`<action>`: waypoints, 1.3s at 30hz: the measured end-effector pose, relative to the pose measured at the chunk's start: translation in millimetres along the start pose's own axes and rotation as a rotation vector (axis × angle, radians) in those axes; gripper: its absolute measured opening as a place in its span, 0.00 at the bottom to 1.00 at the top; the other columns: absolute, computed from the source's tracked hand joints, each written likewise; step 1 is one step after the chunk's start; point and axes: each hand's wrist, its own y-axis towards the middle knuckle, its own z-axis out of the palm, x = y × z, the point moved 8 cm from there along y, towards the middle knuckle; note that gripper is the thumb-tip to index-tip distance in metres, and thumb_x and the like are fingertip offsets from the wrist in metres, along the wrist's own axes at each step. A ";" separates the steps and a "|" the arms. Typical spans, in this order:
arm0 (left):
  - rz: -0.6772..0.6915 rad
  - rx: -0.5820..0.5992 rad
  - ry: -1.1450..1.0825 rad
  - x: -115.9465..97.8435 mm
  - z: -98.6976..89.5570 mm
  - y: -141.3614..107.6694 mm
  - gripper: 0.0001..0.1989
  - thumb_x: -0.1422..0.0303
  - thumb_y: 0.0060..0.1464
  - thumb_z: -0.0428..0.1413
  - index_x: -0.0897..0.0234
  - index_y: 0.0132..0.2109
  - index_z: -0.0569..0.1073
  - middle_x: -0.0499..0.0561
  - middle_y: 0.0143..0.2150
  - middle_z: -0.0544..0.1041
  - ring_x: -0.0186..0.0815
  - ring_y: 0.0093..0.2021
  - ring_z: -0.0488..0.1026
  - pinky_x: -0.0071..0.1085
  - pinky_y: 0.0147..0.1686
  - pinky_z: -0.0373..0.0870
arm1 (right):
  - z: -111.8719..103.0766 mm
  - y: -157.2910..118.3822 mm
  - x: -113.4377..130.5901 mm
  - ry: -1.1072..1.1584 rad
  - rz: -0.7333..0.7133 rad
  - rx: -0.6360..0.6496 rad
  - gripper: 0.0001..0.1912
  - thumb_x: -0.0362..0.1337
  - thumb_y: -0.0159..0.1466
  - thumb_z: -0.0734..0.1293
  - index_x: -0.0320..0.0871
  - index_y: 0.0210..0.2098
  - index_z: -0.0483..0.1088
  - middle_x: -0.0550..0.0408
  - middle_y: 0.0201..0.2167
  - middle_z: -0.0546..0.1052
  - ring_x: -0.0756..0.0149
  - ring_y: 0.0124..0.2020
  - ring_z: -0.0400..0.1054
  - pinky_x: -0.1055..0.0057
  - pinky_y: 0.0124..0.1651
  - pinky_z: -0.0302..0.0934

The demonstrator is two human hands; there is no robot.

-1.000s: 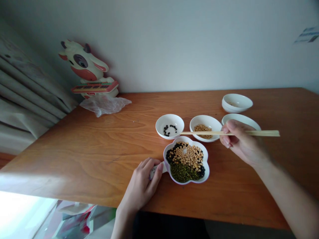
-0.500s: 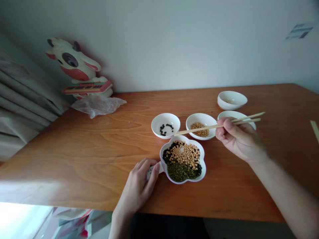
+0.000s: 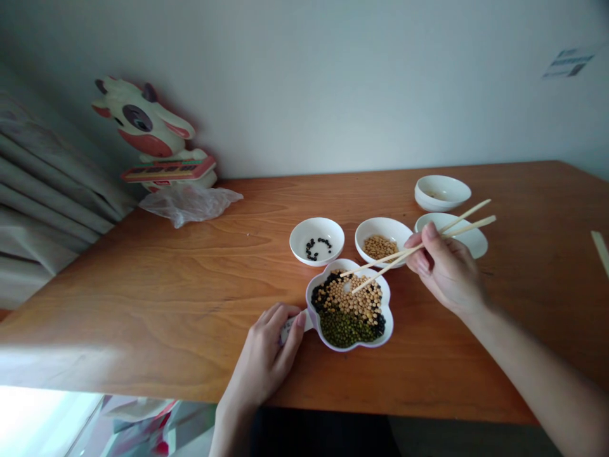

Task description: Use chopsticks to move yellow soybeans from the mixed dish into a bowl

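Observation:
My left hand is closed round the short handle of a white flower-shaped dish standing on the table. Inside the dish lie soybeans, black beans and green mung beans, mostly in separate patches. My right hand grips a pair of chopsticks. Their tips are spread apart over the soybeans, with nothing visible between them. Just behind the dish, one white bowl has a few black beans, and another white bowl has soybeans. A third bowl is partly covered by my right hand.
Another white bowl stands at the back right. At the back left a toy cow with a keyboard leans near the wall, a clear plastic bag before it. A pale stick end shows at the right edge.
My right hand has moved slightly left, and the chopstick tips have dropped from near the bowls to over the dish and spread apart. My left hand stays on the handle.

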 end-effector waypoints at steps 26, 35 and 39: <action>-0.009 0.004 -0.004 -0.4 -1.0 -0.8 0.10 0.61 0.75 0.50 0.56 0.47 0.74 0.49 0.43 0.79 0.40 0.44 0.76 0.34 0.49 0.67 | 23.5 -21.7 19.4 -0.489 -0.270 0.190 0.18 0.50 0.73 0.65 0.51 0.32 0.80 0.54 0.26 0.73 0.62 0.29 0.65 0.61 0.33 0.58; -0.005 0.006 -0.005 -1.1 -0.4 -0.5 0.10 0.61 0.75 0.50 0.56 0.47 0.74 0.50 0.44 0.79 0.39 0.44 0.76 0.34 0.49 0.67 | 22.0 -20.5 14.5 -0.472 -0.238 0.312 0.22 0.51 0.75 0.60 0.51 0.34 0.81 0.52 0.28 0.75 0.61 0.30 0.66 0.60 0.33 0.60; -0.011 0.006 -0.004 -0.3 -0.5 -0.2 0.11 0.60 0.75 0.50 0.56 0.47 0.74 0.50 0.43 0.79 0.39 0.44 0.76 0.34 0.49 0.67 | 18.4 -18.4 14.5 -0.478 -0.206 0.326 0.23 0.51 0.75 0.59 0.51 0.34 0.82 0.53 0.26 0.75 0.63 0.28 0.66 0.62 0.31 0.59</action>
